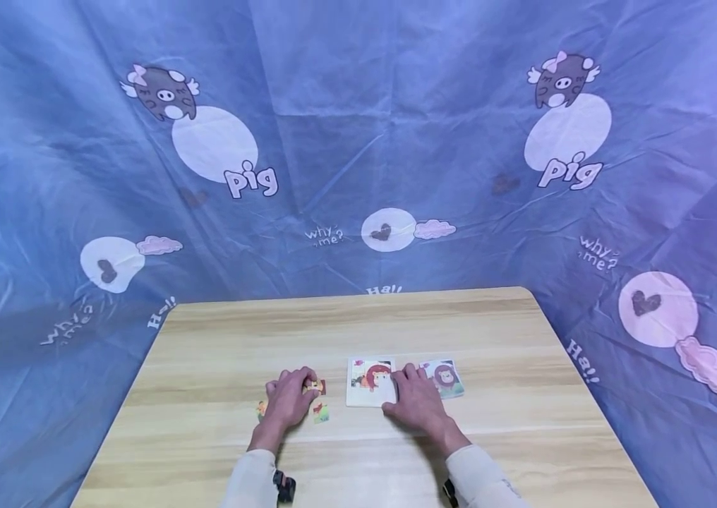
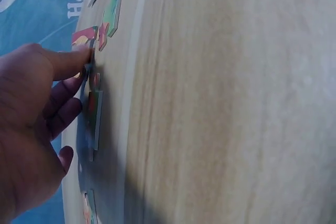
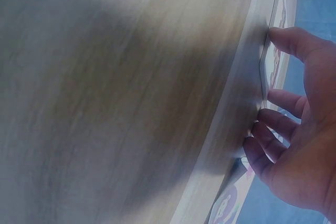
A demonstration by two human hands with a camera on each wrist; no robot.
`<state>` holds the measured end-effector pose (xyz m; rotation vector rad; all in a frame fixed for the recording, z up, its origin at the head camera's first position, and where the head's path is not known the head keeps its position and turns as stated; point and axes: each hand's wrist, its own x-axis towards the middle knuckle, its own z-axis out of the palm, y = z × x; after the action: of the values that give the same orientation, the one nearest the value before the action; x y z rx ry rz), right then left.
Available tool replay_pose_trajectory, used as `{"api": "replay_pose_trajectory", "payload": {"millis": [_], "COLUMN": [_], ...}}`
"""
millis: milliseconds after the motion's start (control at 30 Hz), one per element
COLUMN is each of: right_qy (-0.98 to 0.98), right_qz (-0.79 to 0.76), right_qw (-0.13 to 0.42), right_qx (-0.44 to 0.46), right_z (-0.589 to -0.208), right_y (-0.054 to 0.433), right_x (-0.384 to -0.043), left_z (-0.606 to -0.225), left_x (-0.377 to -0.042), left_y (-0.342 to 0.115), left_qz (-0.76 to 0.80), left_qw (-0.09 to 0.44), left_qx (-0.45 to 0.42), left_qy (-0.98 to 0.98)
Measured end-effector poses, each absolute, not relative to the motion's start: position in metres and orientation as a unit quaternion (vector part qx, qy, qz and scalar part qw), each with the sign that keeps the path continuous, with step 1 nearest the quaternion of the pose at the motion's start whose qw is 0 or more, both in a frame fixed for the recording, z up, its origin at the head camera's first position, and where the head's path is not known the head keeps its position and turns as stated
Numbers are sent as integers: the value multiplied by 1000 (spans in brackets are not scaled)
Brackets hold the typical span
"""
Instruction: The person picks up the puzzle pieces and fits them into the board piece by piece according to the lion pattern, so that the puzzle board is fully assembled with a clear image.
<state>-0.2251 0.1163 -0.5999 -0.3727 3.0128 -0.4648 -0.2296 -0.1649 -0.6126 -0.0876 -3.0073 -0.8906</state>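
My left hand pinches a red-and-yellow puzzle piece between thumb and index finger, low over the table; the other fingers are bent. Around it lie a green puzzle piece and an orange-and-yellow one, the latter partly hidden by the hand. To the right is a white puzzle board, partly filled with a red-maned lion picture. My right hand holds this board at its right side, thumb by the near corner, fingers along the edge. Its fingers hide part of the board.
A lion picture card lies just right of the board, partly behind my right hand. The light wooden table is backed and flanked by a blue printed cloth. Further pieces lie under my left hand.
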Motion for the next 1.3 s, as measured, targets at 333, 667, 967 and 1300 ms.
{"api": "replay_pose_trajectory", "payload": {"millis": [333, 667, 967, 1300], "right_qy": [980, 981, 982, 983], "right_qz": [-152, -149, -146, -130], "right_qw": [34, 33, 16, 12], "right_qx": [-121, -117, -120, -127], "right_z": [-601, -605, -605, -603], "right_y": [120, 114, 113, 116], "right_x": [-221, -216, -220, -218], "left_z": [-612, -607, -604, -602], "left_x": [-228, -223, -230, -233], "left_y": [-156, -128, -101, -85], "left_qz": [-350, -384, -366, -342], "left_qw": [3, 18, 12, 3], "left_qx": [-25, -45, -88, -95], "left_qy": [-936, -922, -926, -935]}}
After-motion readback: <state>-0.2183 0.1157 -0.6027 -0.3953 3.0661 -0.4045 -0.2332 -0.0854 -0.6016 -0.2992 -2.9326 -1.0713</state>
